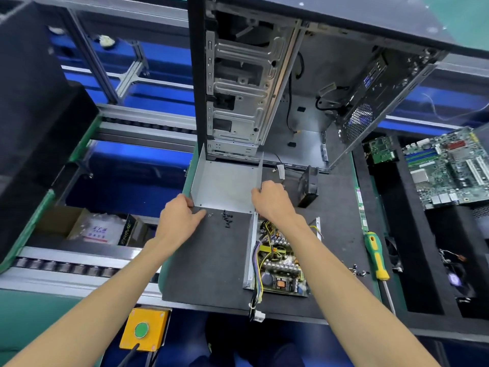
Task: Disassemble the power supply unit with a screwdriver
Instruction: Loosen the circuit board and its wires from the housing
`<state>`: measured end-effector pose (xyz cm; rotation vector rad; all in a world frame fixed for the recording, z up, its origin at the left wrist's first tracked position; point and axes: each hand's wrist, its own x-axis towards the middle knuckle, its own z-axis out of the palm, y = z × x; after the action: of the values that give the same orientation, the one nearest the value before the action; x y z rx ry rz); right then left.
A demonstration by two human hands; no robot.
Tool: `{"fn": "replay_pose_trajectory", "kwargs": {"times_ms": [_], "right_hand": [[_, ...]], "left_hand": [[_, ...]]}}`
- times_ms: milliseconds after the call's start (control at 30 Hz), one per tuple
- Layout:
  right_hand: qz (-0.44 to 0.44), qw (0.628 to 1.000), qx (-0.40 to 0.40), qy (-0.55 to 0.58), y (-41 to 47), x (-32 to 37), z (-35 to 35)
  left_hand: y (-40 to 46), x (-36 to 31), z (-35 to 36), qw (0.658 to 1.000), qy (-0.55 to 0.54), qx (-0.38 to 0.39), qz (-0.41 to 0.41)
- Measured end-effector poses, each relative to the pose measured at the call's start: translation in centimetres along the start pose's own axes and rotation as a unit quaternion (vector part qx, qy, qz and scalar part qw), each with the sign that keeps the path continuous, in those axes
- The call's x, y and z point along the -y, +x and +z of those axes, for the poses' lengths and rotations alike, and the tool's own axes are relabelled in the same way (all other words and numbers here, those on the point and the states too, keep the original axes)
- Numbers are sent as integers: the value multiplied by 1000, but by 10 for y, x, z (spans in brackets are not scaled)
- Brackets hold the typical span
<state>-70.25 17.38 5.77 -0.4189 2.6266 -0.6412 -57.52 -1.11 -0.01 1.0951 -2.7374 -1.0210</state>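
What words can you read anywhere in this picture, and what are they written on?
"PRIME": on the side of the black box under the bench, partly hidden, read with some doubt.
Red and blue print on the white packet beside it: too blurred to read.
Print on the motherboard and the small green board: too small to read.

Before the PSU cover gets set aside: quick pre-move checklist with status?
1. Cover free of the PSU base: ok, board exposed.
2. Both hands on the cover: ok, left hand at its left edge, right hand at its right edge.
3. Loose screws clear of the cover: cannot tell, they lie close to its near edge.
4. Screwdriver parked: ok, flat on the mat at right.
5. Cables not snagging the cover: ok.
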Motion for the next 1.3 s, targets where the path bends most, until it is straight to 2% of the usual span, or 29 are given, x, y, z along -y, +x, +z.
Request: {"fn": "replay_pose_trajectory", "kwargs": {"times_ms": [167, 333, 467, 633, 833, 933, 1000, 1167, 1300], "right_hand": [[-4, 1000, -7, 2, -3, 0, 3], [-2, 1000, -10, 21, -4, -2, 6], [5, 1000, -8, 30, -4, -3, 7], [10, 997, -4, 70, -6, -7, 9], [5, 996, -1, 85, -11, -13, 10], [-5, 995, -21, 93, -15, -16, 11], [-13, 994, -46, 95, -20, -15, 15], [4, 991, -86, 102, -28, -12, 23], [10, 990, -93, 108, -28, -12, 24]], "left_hand": [[5, -5, 2, 999, 5, -18, -26], [8, -10, -5, 999, 8, 20, -43], [3, -7, -6, 999, 26, 22, -26], [-24, -16, 9, 995, 18, 81, 64], [-36, -22, 19, 986, 25, 57, 155], [-33, -26, 14, 967, 54, 30, 248], [-30, -33, 16, 944, 96, 41, 312], [-26, -44, 25, 920, 164, 69, 349], [-24, -38, 23, 916, 146, 52, 370]]}}
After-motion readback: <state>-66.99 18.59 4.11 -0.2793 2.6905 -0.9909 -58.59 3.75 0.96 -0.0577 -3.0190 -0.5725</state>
